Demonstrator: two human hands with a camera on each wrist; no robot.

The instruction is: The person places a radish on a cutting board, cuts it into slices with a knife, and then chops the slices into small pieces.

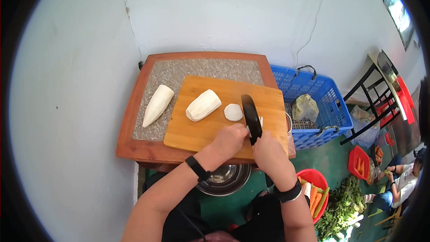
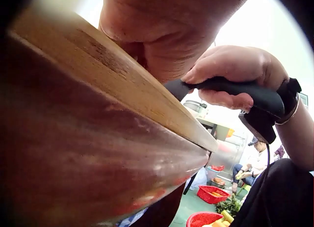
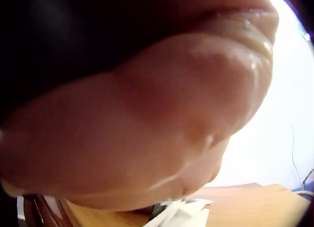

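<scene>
A black-bladed knife (image 1: 251, 114) stands over the right part of a wooden cutting board (image 1: 179, 132); my right hand (image 1: 271, 157) grips its black handle (image 2: 245, 89). Left of the blade, my left hand (image 1: 230, 140) is bent with its fingertips at a small white piece, largely hidden by the fingers. Thin white strips (image 1: 261, 120) show just right of the blade, and cut white pieces (image 3: 182, 214) appear below my right hand in the right wrist view. A round white slice (image 1: 233, 112) lies flat beside the knife, with a thick peeled white chunk (image 1: 204, 105) farther left.
A tapered white root (image 1: 158, 105) lies on the table's stone top (image 1: 215, 66), left of the board. A blue crate (image 1: 331, 94) holding a plastic bag stands at right. Red baskets of carrots (image 1: 326, 183), leafy greens (image 1: 342, 206) and a seated person (image 1: 403, 183) are at lower right.
</scene>
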